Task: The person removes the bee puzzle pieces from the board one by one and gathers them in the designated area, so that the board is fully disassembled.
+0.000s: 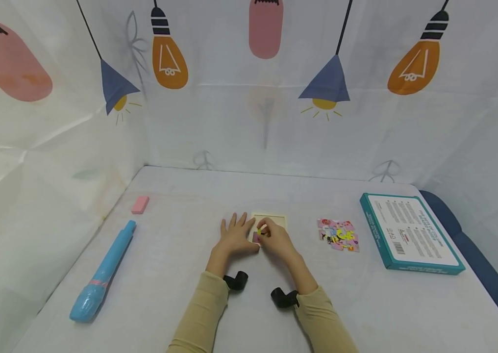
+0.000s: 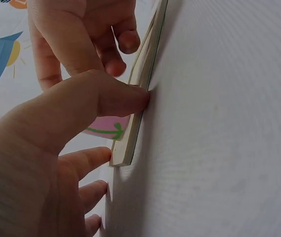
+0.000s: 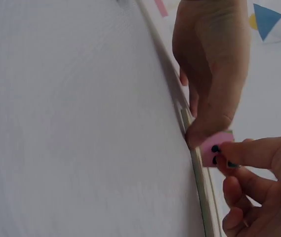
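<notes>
A shallow pale wooden puzzle tray (image 1: 281, 217) lies on the table between both hands. My left hand (image 1: 233, 237) is spread at its left side; in the left wrist view the thumb (image 2: 123, 100) presses the tray's near edge and the index fingertip touches its corner. The right hand (image 1: 277, 241) is over the tray, pinching a small pink puzzle piece (image 3: 209, 154) with black marks between thumb and index finger. In the left wrist view a pink surface with a green line (image 2: 105, 126) shows beneath the left thumb. The fingers hide much of the tray's inside.
Joined and loose pink-yellow puzzle pieces (image 1: 339, 235) lie right of the tray. Farther right is a teal-edged box (image 1: 412, 233). On the left lie a blue bottle-like object (image 1: 103, 274) and a pink block (image 1: 140, 204). A printed white curtain (image 1: 231, 122) stands behind the table.
</notes>
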### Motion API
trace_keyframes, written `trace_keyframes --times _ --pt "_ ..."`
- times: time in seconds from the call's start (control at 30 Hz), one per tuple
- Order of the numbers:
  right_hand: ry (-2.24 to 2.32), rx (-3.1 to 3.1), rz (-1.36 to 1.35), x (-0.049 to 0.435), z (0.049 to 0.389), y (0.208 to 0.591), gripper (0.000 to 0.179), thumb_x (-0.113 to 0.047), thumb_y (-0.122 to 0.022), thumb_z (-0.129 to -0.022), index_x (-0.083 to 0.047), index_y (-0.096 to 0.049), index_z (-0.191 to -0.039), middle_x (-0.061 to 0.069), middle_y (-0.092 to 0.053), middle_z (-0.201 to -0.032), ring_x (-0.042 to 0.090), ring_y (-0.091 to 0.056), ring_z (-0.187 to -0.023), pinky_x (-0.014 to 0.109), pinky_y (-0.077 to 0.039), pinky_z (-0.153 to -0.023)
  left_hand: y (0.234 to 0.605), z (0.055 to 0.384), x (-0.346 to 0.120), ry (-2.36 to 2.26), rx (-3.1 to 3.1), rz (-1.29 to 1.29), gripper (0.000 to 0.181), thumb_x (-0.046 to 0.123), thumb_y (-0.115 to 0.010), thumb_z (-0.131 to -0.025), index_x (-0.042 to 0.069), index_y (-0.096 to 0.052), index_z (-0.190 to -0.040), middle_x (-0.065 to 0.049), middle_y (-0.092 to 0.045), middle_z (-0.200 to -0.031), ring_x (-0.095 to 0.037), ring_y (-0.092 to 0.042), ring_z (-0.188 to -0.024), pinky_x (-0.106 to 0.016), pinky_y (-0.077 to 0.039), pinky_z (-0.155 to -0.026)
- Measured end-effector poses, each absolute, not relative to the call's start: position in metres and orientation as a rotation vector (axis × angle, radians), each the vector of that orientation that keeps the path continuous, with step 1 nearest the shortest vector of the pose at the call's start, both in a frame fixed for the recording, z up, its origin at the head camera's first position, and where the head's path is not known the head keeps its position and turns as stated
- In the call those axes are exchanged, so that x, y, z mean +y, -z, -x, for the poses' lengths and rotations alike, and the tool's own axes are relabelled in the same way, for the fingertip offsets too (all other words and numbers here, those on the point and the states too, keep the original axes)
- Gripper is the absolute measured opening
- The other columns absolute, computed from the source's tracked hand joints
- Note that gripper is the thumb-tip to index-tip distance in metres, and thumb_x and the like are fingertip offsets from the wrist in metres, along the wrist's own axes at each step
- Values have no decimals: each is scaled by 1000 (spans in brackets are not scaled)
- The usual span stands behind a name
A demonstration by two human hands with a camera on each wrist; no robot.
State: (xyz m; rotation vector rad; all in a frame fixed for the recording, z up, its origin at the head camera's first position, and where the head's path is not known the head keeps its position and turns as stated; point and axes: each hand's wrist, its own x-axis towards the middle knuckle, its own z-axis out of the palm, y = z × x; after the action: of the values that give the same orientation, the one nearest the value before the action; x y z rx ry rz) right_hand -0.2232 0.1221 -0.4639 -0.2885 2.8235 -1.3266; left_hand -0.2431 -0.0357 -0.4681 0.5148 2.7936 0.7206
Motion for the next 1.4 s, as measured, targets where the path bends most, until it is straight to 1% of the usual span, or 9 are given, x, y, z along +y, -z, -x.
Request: trace_keyframes --times 0.13,0.3,0.47,0.67,0.8,0.93,1.13,1.27,1.4 --pt "1421 2781 213 134 222 456 19 -4 -66 -82 -10 -56 -98 7 -63 -86 16 -54 -74 27 -42 -63 470 245 -35 -680 2792 -502 84 41 -69 -71 17 -36 -143 -11 -19 -153 -35 -3 -141 -58 5 -107" --pt "1538 2666 28 164 222 445 21 -4 -63 -84 -6 -55 -103 9 -60 -87 18 -52 -78 27 -39 -64 472 247 -35 -627 2806 -507 85 42 -69 -69 17 -35 -143 -10 -19 -153 -35 -4 -141 -59 3 -107" --pt "1480 2634 -140 197 218 435 25 -9 -62 -86 -3 -53 -108 13 -59 -91 20 -51 -77 28 -37 -60 471 247 -35 -632 2803 -500 86 42 -70 -69 18 -35 -144 -9 -18 -153 -35 -4 -141 -59 3 -107" --pt "1422 2614 -250 226 208 429 28 -4 -56 -84 1 -52 -112 19 -56 -99 26 -53 -83 30 -40 -64 470 246 -35 -647 2791 -499 86 42 -69 -70 18 -34 -144 -10 -18 -153 -36 -2 -141 -59 5 -107" --pt "1476 2591 -286 236 203 431 28 4 -55 -81 8 -51 -108 17 -55 -91 22 -51 -75 29 -42 -62 470 246 -35 -639 2796 -495 86 42 -69 -69 17 -34 -144 -10 -18 -153 -36 -3 -141 -59 4 -107" --pt "1412 2631 -336 243 199 432 26 6 -55 -79 10 -51 -105 14 -53 -83 19 -49 -70 25 -42 -60 470 245 -35 -641 2793 -500 86 42 -69 -70 17 -34 -144 -10 -18 -153 -36 -3 -141 -59 4 -107" --pt "1146 2734 -451 252 197 432 25 -1 -56 -82 7 -58 -106 16 -56 -84 24 -49 -75 26 -40 -61 471 244 -35 -648 2785 -516 86 43 -68 -70 17 -34 -144 -11 -18 -153 -36 -3 -141 -60 4 -107" --pt "1122 2744 -522 254 197 433 22 -2 -56 -84 4 -58 -106 16 -54 -88 25 -48 -78 28 -41 -62 471 245 -35 -643 2790 -517 86 44 -68 -71 18 -33 -145 -9 -16 -154 -35 -2 -141 -59 5 -107" --pt "1124 2748 -536 256 197 435 21 -1 -56 -84 4 -58 -105 14 -52 -84 25 -48 -78 29 -40 -63 471 245 -35 -638 2795 -515 86 44 -68 -71 18 -33 -144 -10 -17 -153 -36 -3 -141 -59 4 -107"
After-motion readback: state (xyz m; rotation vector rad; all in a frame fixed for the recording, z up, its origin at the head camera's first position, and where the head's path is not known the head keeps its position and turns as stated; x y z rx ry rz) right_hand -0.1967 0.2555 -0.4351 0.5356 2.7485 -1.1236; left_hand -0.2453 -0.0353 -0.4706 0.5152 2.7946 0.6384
